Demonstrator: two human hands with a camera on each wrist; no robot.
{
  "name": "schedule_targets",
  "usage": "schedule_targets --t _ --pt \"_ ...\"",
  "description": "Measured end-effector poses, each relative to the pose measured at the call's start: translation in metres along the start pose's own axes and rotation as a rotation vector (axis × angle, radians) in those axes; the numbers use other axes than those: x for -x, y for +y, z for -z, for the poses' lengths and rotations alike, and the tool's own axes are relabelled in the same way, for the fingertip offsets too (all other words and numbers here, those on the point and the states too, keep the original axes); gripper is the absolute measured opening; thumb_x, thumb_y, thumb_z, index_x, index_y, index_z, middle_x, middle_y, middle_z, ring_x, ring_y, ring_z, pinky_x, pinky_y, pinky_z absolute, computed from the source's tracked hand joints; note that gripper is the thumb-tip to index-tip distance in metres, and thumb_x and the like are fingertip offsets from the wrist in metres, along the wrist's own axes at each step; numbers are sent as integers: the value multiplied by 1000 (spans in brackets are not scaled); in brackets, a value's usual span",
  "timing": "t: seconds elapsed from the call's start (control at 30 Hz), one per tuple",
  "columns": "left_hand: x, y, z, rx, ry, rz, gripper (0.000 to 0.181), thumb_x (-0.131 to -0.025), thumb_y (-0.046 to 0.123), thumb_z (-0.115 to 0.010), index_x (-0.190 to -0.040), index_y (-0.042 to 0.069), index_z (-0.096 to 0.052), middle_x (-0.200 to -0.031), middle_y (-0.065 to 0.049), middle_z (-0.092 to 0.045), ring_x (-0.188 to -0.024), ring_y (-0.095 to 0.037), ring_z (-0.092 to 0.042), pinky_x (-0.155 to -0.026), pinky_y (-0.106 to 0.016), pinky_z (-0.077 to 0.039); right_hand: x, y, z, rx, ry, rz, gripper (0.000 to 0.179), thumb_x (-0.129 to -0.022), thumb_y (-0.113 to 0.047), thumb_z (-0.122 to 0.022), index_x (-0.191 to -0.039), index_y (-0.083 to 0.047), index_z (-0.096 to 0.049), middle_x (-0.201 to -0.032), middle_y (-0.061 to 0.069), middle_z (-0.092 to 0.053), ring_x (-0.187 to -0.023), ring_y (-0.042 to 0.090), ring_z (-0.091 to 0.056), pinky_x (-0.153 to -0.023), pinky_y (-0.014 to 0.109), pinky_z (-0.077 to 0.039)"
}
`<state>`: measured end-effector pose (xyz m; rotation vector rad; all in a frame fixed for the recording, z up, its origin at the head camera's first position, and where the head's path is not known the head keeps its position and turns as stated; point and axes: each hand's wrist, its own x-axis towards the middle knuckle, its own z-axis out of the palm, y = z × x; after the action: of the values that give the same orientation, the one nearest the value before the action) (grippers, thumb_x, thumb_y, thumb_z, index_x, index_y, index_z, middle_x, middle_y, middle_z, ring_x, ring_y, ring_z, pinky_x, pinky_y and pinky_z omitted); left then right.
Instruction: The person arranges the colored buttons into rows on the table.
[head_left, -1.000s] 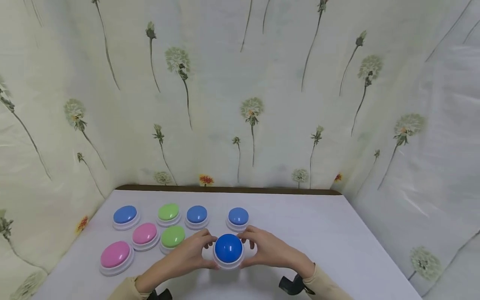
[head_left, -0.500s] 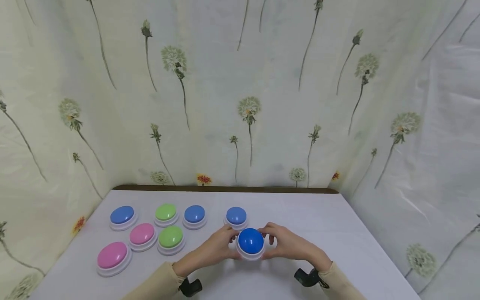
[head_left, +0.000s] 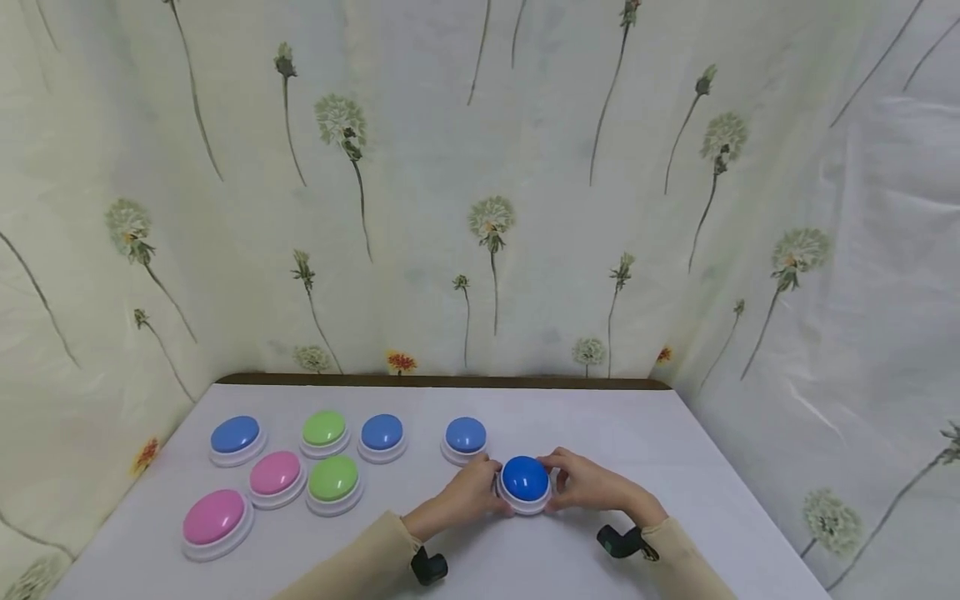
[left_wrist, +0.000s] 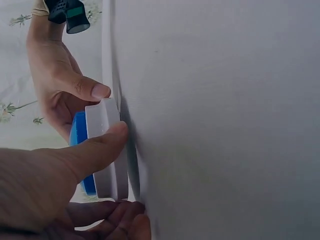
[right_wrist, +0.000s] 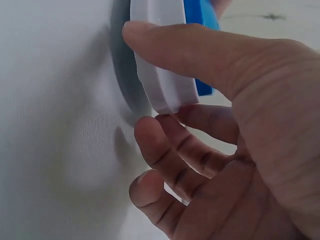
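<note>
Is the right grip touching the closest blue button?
Touching: the right wrist view shows the right grip, its fingertip against the white base of the closest blue button.

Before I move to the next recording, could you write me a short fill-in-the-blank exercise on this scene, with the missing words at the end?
1. The left hand and the right hand together hold a button whose domed top is ____.
2. Apart from the held button, ____ blue-topped buttons stand on the table.
3. The green-topped buttons number ____.
4. Seen from the head camera, both pink-topped buttons are to the ____ of the held button.

Missing words: blue; three; two; left.
</note>
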<state>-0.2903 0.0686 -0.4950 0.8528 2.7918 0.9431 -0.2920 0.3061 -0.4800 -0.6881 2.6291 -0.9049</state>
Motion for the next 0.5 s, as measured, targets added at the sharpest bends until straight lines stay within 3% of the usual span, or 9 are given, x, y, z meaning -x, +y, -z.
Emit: schedule_targets --t 0.33,0.5 --pt "-12 6 -9 -60 45 62 59 -65 35 -80 -106 -2 -61 -87 -4 -51 -74 -10 -48 -69 -25 -47 -4 20 1 10 73 -4 64 -73 -29 -75 -126 -6 -49 -113 4 -51 -86 17 -52 -69 21 -48" --pt "-17 7 -14 -58 59 69 52 -66 35 -79 -103 3 -63 -88 -4 -62 -72 -8 -53 -67 -23 -48 -5 24 1 55 129 -9 59 -74 -29 -74 -123 -5 -53 -108 2 -53 -84 15 -50 -69 21 -47"
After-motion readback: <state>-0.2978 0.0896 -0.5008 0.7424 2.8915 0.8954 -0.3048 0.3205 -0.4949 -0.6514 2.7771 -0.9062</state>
